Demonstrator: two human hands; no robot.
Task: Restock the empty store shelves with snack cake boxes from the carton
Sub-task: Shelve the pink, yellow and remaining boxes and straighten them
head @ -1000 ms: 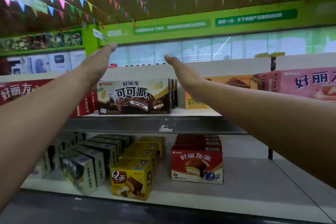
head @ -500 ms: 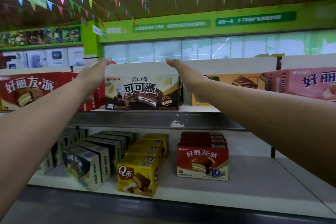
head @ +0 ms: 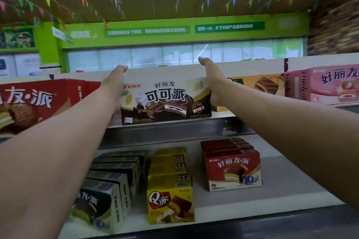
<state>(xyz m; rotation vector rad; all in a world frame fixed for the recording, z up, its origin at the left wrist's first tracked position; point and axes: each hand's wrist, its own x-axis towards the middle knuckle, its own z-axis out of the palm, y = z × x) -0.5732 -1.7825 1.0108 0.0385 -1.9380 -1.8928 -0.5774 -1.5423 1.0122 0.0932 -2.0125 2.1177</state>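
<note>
The upper shelf [head: 165, 134] is carrying the brown snack cake box [head: 167, 101] at its middle. The box is standing upright on its long edge with its printed face turned toward the aisle. Left of that box a large red box [head: 38, 103] is sitting, partly hidden by the left forearm. Right of it a tan box [head: 258, 83] is showing behind the right wrist, and farther right a pink box [head: 326, 85] is standing.

Below the brown box the lower shelf [head: 281, 180] is holding three rows running front to back: dark boxes [head: 110, 186] down to the left, yellow boxes [head: 171, 190] directly beneath, and red boxes [head: 233, 167] down to the right.

The brown box is showing pale lettering above a picture of a chocolate-coated pie cut open to a white filling.

The left hand [head: 113, 83] is lying flat along the box's left end and the right hand [head: 212, 79] along its right end, fingers straight and reaching back. Whether the palms are actually pressing the card I cannot tell.
</note>
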